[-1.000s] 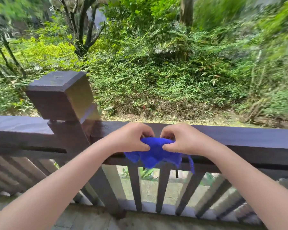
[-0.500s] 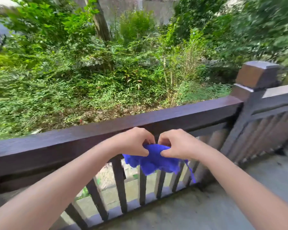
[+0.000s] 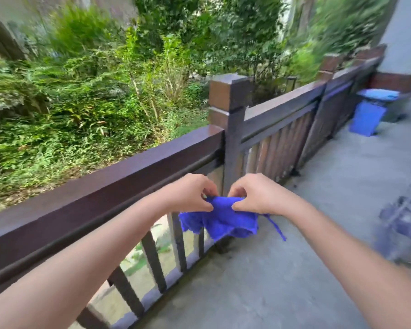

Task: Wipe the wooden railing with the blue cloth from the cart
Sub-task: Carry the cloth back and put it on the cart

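A grey concrete floor (image 3: 294, 269) runs along the wooden railing (image 3: 119, 181), whose posts stand on its edge. Far down it, near the railing, stands a blue bin (image 3: 368, 115). A blurred dark object (image 3: 403, 222) sits at the right edge.

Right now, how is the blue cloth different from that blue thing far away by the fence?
The cloth is deep blue, crumpled and hanging, pinched by the left hand and right hand. The blue thing is lighter blue, flat-sided and stands on the floor, untouched. The cloth is close and sharp; the blue thing is far off and too blurred to name. Both are blue and sit beside the railing.
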